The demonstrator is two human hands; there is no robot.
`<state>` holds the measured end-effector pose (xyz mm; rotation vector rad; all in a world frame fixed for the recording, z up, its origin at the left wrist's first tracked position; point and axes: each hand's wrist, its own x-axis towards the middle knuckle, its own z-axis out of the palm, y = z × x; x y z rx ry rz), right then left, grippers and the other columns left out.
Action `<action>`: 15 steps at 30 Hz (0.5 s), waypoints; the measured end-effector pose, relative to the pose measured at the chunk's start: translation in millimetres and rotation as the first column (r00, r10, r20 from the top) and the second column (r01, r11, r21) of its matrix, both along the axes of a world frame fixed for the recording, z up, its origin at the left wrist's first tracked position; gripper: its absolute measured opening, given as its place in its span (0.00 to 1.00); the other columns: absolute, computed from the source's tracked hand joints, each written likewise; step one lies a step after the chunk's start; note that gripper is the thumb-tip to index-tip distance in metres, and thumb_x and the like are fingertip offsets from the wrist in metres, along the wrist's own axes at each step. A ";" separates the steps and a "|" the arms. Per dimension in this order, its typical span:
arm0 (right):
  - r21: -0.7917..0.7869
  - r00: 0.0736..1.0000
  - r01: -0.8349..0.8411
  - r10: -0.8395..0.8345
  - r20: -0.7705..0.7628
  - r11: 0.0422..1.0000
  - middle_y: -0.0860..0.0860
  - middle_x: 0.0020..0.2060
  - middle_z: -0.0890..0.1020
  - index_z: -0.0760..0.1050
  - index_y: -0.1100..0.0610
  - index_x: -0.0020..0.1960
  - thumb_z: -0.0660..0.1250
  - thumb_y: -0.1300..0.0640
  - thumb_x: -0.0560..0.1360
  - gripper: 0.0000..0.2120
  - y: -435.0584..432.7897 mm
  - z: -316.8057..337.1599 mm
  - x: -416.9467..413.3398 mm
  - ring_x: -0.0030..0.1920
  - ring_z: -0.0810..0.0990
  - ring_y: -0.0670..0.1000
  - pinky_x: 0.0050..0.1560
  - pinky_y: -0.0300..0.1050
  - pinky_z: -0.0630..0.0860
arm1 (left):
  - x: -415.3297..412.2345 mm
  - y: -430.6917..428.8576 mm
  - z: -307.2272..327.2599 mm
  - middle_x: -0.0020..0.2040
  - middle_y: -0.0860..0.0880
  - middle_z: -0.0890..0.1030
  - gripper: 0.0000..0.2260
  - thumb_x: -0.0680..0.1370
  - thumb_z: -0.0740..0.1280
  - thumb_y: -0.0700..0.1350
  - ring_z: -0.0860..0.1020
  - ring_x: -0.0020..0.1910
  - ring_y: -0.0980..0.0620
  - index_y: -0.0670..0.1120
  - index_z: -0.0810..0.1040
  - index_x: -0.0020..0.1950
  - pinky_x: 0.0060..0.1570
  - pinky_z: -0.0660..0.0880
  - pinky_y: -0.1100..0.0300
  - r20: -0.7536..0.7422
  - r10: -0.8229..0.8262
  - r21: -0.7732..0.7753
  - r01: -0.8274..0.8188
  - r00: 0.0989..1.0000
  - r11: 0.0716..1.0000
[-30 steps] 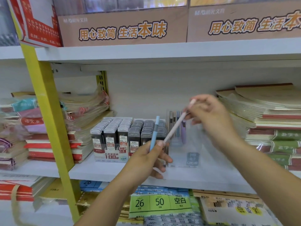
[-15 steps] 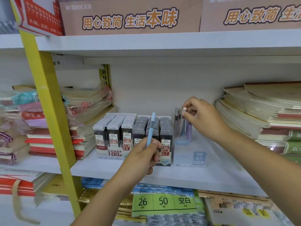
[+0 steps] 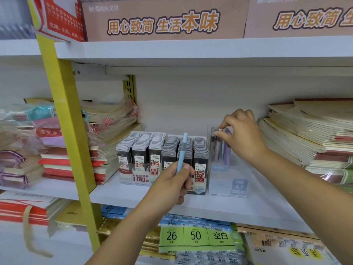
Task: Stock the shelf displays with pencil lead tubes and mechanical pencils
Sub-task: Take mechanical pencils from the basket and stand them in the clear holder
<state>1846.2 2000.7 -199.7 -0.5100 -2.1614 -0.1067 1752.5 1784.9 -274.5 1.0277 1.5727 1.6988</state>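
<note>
Seating one pencil, another waiting

Our right hand (image 3: 241,134) has lowered the white pencil (image 3: 219,138) into the clear holder (image 3: 227,185) mid-shelf, fingertips still pinching its cap; our left hand (image 3: 172,185) grips the blue pencil (image 3: 181,153) near the shelf's front edge, beside the lead tubes (image 3: 162,150).

Beside the clear glossy plastic pencil display box (image 3: 227,180), the lead tubes (image 3: 164,150) looked smooth dark plastic; left of it, wrapped notebooks (image 3: 107,119) gleamed under crinkled film; the shelf (image 3: 122,194) under it was matt white.
</note>
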 end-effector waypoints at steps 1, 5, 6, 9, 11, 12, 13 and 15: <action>0.003 0.999 0.024 -0.024 0.034 1.000 0.50 0.44 0.72 0.81 0.55 0.46 0.73 0.49 0.72 0.10 -0.7 0.2 -0.1 0.52 0.68 0.54 0.46 0.44 0.61 | 0.7 -0.7 1.3 0.32 0.53 0.75 0.12 0.85 0.59 0.50 0.65 0.27 0.56 0.47 0.78 0.50 0.26 0.64 0.65 0.000 0.002 -0.001 -0.002 1.000 1.000; -0.017 0.969 0.120 -0.113 0.220 0.993 0.53 0.51 0.74 0.81 0.51 0.57 0.67 0.46 0.77 0.13 -9.6 3.2 4.6 0.57 0.66 0.55 0.50 0.45 0.61 | 5.0 -2.8 5.2 0.32 0.53 0.75 0.11 0.85 0.59 0.50 0.66 0.27 0.57 0.47 0.78 0.50 0.26 0.64 0.65 -0.004 0.003 -0.006 -0.003 1.000 1.000; -0.011 0.968 0.123 -0.117 0.223 0.992 0.53 0.53 0.75 0.80 0.50 0.60 0.65 0.47 0.78 0.14 -13.8 4.2 8.7 0.58 0.66 0.55 0.52 0.44 0.61 | 6.7 -3.0 6.2 0.32 0.53 0.75 0.11 0.85 0.59 0.49 0.66 0.27 0.57 0.47 0.78 0.50 0.26 0.64 0.65 -0.009 -0.005 -0.002 0.005 1.000 1.000; -0.224 0.988 -0.146 0.151 0.007 0.964 0.47 0.52 0.78 0.78 0.49 0.61 0.63 0.51 0.80 0.12 -41.1 7.4 26.0 0.57 0.70 0.46 0.50 0.33 0.62 | 13.8 -1.3 10.2 0.32 0.53 0.75 0.12 0.85 0.59 0.50 0.66 0.27 0.57 0.49 0.79 0.48 0.27 0.64 0.65 -0.037 -0.031 0.000 0.031 0.999 1.000; -0.555 0.899 -0.421 0.411 -0.151 0.717 0.41 0.48 0.84 0.77 0.43 0.60 0.65 0.51 0.79 0.11 -66.3 10.1 37.7 0.52 0.79 0.38 0.46 0.26 0.69 | 21.2 3.3 12.2 0.33 0.54 0.75 0.12 0.85 0.59 0.51 0.66 0.27 0.58 0.50 0.79 0.48 0.27 0.64 0.65 -0.072 -0.049 -0.023 0.048 0.996 0.999; -0.655 0.844 -0.494 0.496 -0.205 0.572 0.42 0.46 0.85 0.76 0.42 0.59 0.66 0.52 0.78 0.11 -77.0 9.9 41.7 0.49 0.81 0.36 0.45 0.25 0.72 | 25.9 5.8 13.9 0.32 0.54 0.75 0.12 0.85 0.59 0.51 0.67 0.27 0.58 0.50 0.79 0.48 0.27 0.64 0.65 -0.084 -0.061 -0.035 0.058 0.995 0.998; -0.700 0.807 -0.530 0.539 -0.242 0.479 0.43 0.45 0.86 0.76 0.44 0.59 0.68 0.54 0.77 0.12 -83.7 8.8 44.1 0.46 0.82 0.36 0.43 0.26 0.73 | 30.0 9.0 15.7 0.32 0.54 0.75 0.12 0.85 0.59 0.51 0.67 0.27 0.59 0.49 0.79 0.49 0.27 0.64 0.65 -0.096 -0.071 -0.046 0.067 0.993 0.997; -0.714 0.771 -0.587 0.532 -0.350 0.381 0.48 0.42 0.87 0.77 0.51 0.57 0.68 0.60 0.77 0.10 -87.9 10.8 47.6 0.39 0.82 0.42 0.38 0.31 0.75 | 36.4 14.6 19.1 0.32 0.55 0.76 0.10 0.84 0.61 0.51 0.69 0.27 0.59 0.50 0.79 0.49 0.28 0.66 0.65 -0.159 -0.064 -0.062 0.055 0.985 0.997</action>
